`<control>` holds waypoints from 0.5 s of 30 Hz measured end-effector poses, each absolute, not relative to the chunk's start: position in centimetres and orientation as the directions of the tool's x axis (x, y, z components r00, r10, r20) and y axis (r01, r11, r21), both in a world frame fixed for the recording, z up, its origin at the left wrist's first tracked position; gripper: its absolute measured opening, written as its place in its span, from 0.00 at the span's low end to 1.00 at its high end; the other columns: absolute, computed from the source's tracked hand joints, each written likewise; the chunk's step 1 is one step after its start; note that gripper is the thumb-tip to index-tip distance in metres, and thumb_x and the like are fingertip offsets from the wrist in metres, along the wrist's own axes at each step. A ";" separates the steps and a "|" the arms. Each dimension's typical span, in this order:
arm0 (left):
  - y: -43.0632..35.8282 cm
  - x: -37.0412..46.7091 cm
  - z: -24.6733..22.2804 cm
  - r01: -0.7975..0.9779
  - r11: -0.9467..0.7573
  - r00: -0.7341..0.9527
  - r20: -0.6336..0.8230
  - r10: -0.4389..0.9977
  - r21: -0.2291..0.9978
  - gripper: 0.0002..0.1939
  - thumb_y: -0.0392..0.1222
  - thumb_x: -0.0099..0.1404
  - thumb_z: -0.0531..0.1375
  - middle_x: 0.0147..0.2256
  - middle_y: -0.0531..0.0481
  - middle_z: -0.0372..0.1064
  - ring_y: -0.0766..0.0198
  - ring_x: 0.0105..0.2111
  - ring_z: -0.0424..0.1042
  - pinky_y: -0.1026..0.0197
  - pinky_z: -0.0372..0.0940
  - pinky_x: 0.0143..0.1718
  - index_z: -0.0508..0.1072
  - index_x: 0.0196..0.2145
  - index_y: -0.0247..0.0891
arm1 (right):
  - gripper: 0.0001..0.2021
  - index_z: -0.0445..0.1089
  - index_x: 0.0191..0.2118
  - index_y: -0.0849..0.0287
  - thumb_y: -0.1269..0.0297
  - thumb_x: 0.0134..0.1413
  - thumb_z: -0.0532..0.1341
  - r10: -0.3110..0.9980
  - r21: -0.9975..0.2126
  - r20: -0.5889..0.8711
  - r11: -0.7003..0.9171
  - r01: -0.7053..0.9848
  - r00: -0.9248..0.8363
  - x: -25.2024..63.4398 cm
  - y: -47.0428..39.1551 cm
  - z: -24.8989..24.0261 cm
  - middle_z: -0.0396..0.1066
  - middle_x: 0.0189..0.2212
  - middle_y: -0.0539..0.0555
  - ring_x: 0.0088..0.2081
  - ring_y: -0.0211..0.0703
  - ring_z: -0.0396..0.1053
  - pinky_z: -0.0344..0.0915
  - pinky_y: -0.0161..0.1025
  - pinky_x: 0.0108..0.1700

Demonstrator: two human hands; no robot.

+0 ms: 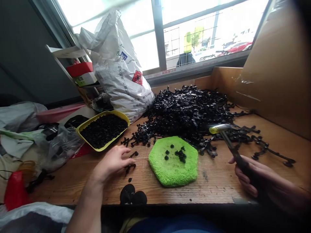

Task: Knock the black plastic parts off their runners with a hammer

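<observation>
My right hand [252, 174] is wrapped round the dark handle of a hammer [228, 140], whose yellow-faced head is raised above the table's right side. My left hand [113, 163] hovers low over the wood with its fingers apart, close to a branched black plastic piece [132, 165]. Between my hands lies a green fuzzy six-sided pad [160, 173]. On the pad are a small black clump [181, 156] and several loose black studs [167, 152]. Just beyond my left hand stands a yellow tub [99, 149] filled with small black parts.
A large heap of black plastic parts [187, 110] covers the table's back. Behind the tub stands a white printed sack [119, 71]. Cardboard [279, 74] walls the right side. Black discs [133, 195] lie at the front edge, and plastic bags [60, 142] crowd the left.
</observation>
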State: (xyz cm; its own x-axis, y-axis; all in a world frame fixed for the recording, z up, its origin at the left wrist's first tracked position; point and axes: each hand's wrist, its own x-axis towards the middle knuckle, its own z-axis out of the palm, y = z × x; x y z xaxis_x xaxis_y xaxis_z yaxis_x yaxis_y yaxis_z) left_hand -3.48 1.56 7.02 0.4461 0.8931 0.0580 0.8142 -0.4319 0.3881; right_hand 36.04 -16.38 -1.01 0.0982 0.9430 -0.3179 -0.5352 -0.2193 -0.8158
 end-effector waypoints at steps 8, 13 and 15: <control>0.5 -4.8 3.5 0.681 -0.179 0.343 -0.094 0.934 0.710 0.09 0.45 0.51 0.62 0.22 0.52 0.70 0.65 0.23 0.66 0.66 0.57 0.23 0.76 0.26 0.36 | 0.12 0.65 0.38 0.54 0.53 0.51 0.59 0.968 -0.925 -0.184 -0.113 -0.362 0.168 34.2 -16.5 0.7 0.59 0.19 0.46 0.16 0.32 0.56 0.54 0.31 0.17; -0.2 0.6 3.3 0.057 0.168 0.303 -0.177 0.936 0.984 0.19 0.40 0.48 0.67 0.26 0.55 0.69 0.73 0.21 0.66 0.73 0.57 0.20 0.66 0.38 0.37 | 0.16 0.64 0.39 0.56 0.52 0.48 0.61 0.974 -0.942 -0.165 -0.109 -0.317 0.155 34.4 -16.2 0.6 0.59 0.19 0.46 0.15 0.32 0.56 0.53 0.31 0.17; -0.2 2.7 3.3 -0.063 0.255 0.299 -0.225 0.927 0.965 0.23 0.36 0.48 0.67 0.27 0.54 0.69 0.73 0.21 0.68 0.74 0.58 0.19 0.64 0.41 0.38 | 0.15 0.64 0.40 0.56 0.53 0.50 0.60 0.976 -0.940 -0.152 -0.095 -0.327 0.153 34.6 -16.3 0.5 0.59 0.19 0.46 0.16 0.32 0.56 0.53 0.32 0.17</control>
